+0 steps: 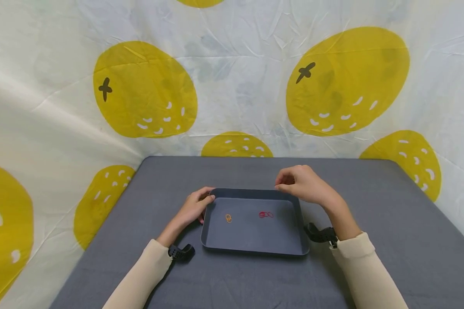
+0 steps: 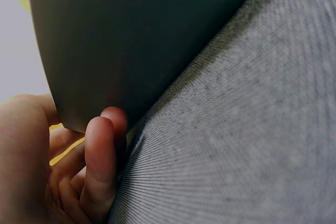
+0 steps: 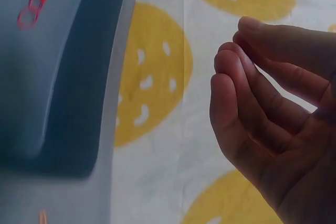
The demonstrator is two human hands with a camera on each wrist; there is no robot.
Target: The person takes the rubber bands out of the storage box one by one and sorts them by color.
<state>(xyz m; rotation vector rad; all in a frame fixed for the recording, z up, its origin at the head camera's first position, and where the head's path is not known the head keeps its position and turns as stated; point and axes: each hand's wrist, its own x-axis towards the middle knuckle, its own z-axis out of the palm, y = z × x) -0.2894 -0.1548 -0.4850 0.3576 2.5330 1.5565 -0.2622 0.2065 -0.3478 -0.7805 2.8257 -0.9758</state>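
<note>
A dark grey tray (image 1: 255, 231) lies on the table. In the head view, my left hand (image 1: 195, 206) grips its far left corner, thumb over the rim and the other fingers outside. The left wrist view has those fingers (image 2: 100, 153) against the tray's outer wall. Over the far right corner hovers my right hand (image 1: 303, 184), fingers loosely curled toward the thumb. No object shows between its fingers (image 3: 226, 98) in the right wrist view. Inside the tray are small orange rubber bands (image 1: 228, 218) on the left and red rubber bands (image 1: 266, 214) right of the middle.
The table (image 1: 232, 279) has a grey cloth cover. Behind it and along the sides hangs a white curtain (image 1: 239, 86) printed with yellow fruit. Black wrist cameras (image 1: 181, 253) sit close to the tray's left and right sides.
</note>
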